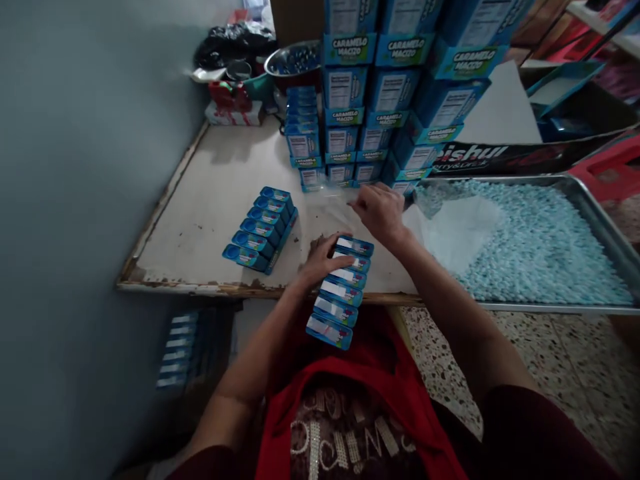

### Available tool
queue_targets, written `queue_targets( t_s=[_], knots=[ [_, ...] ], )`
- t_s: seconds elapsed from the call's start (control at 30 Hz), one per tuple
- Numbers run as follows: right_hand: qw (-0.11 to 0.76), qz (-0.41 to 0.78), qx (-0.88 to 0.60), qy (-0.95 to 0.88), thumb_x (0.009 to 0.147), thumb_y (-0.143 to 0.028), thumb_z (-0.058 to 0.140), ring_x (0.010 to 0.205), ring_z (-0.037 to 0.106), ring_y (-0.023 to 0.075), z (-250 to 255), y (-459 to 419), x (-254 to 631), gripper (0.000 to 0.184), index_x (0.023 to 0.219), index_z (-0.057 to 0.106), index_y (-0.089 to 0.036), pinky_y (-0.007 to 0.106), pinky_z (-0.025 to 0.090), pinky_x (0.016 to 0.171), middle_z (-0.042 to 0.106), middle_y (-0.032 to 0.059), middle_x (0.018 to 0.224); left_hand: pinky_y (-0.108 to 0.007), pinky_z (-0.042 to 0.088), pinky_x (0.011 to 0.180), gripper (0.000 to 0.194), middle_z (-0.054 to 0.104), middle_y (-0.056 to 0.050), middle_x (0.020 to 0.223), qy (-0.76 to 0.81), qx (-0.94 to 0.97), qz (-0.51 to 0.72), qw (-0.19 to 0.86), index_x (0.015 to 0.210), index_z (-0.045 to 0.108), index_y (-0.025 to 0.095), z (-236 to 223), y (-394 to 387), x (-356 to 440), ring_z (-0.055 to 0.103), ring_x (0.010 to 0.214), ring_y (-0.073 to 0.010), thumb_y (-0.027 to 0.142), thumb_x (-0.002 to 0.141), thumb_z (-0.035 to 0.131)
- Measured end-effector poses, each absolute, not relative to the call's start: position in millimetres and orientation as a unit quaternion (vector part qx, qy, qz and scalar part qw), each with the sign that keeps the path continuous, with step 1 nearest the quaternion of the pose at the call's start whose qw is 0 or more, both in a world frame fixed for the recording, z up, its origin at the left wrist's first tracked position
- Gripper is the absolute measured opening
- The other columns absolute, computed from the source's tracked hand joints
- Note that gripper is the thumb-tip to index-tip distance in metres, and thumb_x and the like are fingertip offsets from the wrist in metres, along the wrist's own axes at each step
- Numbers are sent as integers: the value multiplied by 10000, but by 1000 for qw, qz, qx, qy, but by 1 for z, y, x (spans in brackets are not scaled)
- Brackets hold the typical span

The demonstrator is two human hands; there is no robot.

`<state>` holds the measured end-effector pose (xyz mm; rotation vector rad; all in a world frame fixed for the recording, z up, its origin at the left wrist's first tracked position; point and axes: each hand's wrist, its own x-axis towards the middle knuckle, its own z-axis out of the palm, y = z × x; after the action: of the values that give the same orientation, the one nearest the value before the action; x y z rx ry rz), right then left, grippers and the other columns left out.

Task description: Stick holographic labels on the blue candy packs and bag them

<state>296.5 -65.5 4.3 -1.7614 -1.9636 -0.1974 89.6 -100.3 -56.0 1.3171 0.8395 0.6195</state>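
Observation:
My left hand (317, 260) rests at the table's front edge with its fingers curled against a row of several small blue candy boxes (340, 293) that runs out over the edge. My right hand (381, 210) is further in on the table, fingers pinched on a thin clear plastic film (333, 200) that is hard to make out. A second row of the same small blue boxes (260, 229) lies to the left on the white tabletop (210, 207).
A tall stack of blue "Caramelo Macizo" cartons (390, 93) stands at the back. A metal tray (595, 213) full of pale blue candies (530, 247) sits at the right. Bowls and bags (240, 60) crowd the back left. More boxes (175, 353) lie below the table beside the grey wall.

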Motion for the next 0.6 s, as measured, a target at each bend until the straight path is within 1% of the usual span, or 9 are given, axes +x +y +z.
queue_targets(
  t_s=[0.07, 0.13, 0.23, 0.3, 0.4, 0.43, 0.5, 0.57, 0.6],
  knots=[
    [206, -66, -663, -717, 1031, -282, 573, 986, 632, 285, -22, -59, 300, 202, 896, 709, -220, 364, 437, 810, 747, 101, 908, -467, 609, 1040, 760, 739, -130, 1371, 368, 544, 301, 692, 1477, 623, 199, -64, -109, 93, 729, 1214, -325, 451, 794, 840],
    [175, -76, -664, -723, 1056, -270, 512, 1023, 624, 293, -36, -54, 307, 256, 940, 734, -215, 371, 427, 830, 763, 116, 962, -448, 611, 1030, 774, 732, -130, 1395, 370, 516, 315, 705, 1512, 596, 206, -69, -113, 94, 733, 1203, -309, 449, 813, 825],
    [134, -103, -648, -742, 1105, -227, 379, 1093, 622, 296, -40, -51, 315, 395, 1002, 760, -207, 384, 421, 889, 774, 130, 1025, -477, 571, 1120, 812, 697, -156, 1474, 383, 523, 335, 684, 1540, 589, 204, -68, -112, 90, 701, 1310, -329, 478, 818, 840],
    [110, -115, -642, -750, 1120, -204, 327, 1136, 621, 295, -35, -54, 318, 446, 1071, 770, -207, 388, 415, 918, 780, 134, 1060, -509, 513, 1207, 817, 658, -194, 1535, 391, 542, 362, 650, 1537, 598, 181, -63, -119, 75, 644, 1419, -352, 567, 850, 813],
    [49, -86, -657, -748, 1089, -180, 401, 1175, 628, 301, -32, -62, 324, 367, 1156, 762, -197, 382, 412, 901, 786, 140, 1122, -566, 487, 1249, 895, 637, -229, 1560, 373, 578, 389, 613, 1565, 584, 173, -60, -160, 32, 601, 1484, -392, 758, 898, 698],
    [20, -60, -670, -740, 1061, -165, 447, 1167, 639, 300, -33, -66, 326, 327, 1160, 758, -190, 373, 412, 871, 785, 143, 1147, -581, 494, 1249, 966, 631, -225, 1570, 368, 594, 397, 595, 1597, 560, 193, -65, -180, 16, 592, 1492, -410, 789, 856, 731],
    [-33, -9, -694, -719, 1007, -132, 503, 1124, 670, 290, -39, -74, 331, 296, 1158, 754, -176, 354, 405, 801, 779, 154, 1187, -598, 507, 1254, 1161, 598, -194, 1615, 385, 639, 408, 526, 1664, 485, 283, -84, -224, -5, 570, 1509, -439, 753, 691, 911],
    [-65, 18, -705, -706, 997, -105, 487, 1098, 695, 285, -46, -82, 335, 328, 1185, 749, -164, 342, 392, 755, 768, 174, 1223, -637, 521, 1242, 1411, 529, -168, 1679, 401, 681, 401, 464, 1737, 310, 396, -110, -262, -7, 546, 1524, -462, 654, 553, 1031],
    [-72, 20, -705, -705, 1005, -96, 463, 1103, 702, 289, -50, -85, 337, 353, 1212, 742, -158, 340, 389, 749, 760, 187, 1244, -665, 530, 1225, 1460, 517, -171, 1682, 420, 690, 401, 432, 1746, 251, 427, -124, -275, -1, 546, 1519, -475, 621, 538, 1048]
  ],
)
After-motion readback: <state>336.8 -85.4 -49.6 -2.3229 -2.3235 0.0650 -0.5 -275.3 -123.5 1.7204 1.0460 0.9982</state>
